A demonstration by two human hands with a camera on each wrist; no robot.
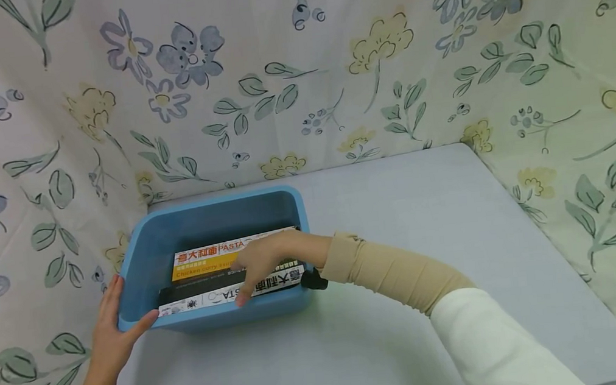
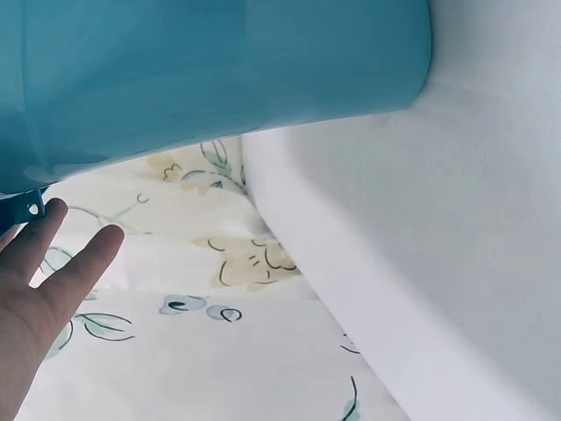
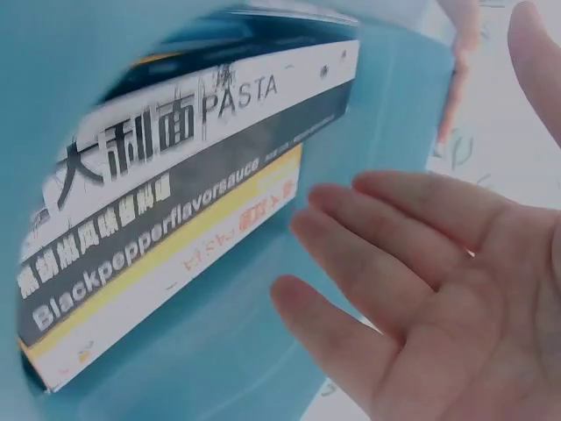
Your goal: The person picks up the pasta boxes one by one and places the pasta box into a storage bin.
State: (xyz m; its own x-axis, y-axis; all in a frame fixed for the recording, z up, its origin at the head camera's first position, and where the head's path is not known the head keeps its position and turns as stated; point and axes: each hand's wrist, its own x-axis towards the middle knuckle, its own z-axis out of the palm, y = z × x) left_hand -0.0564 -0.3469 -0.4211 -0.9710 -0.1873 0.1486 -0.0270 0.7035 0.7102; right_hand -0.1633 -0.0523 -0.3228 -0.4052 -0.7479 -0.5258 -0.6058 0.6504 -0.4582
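A blue plastic bin [image 1: 215,202] holds two long pasta boxes lying side by side. The yellow-and-white box [image 1: 199,266] reads "Chicken curry"; the black-and-white box [image 3: 140,237] reads "Blackpepper flavor sauce". My left hand [image 1: 114,335] touches the bin's front left corner, thumb at the front rim and fingers along the left side. Its fingers [image 2: 83,272] look straight and spread in the left wrist view. Above the boxes is my right hand [image 1: 264,260], palm down in the head view. The right wrist view shows its fingers [image 3: 377,246] extended, gripping nothing.
The bin stands on a white table [image 1: 397,209], near its back left corner. A floral curtain [image 1: 287,84] hangs behind the table and along both sides. Black wrist mounts [image 1: 314,279] sit on both wrists.
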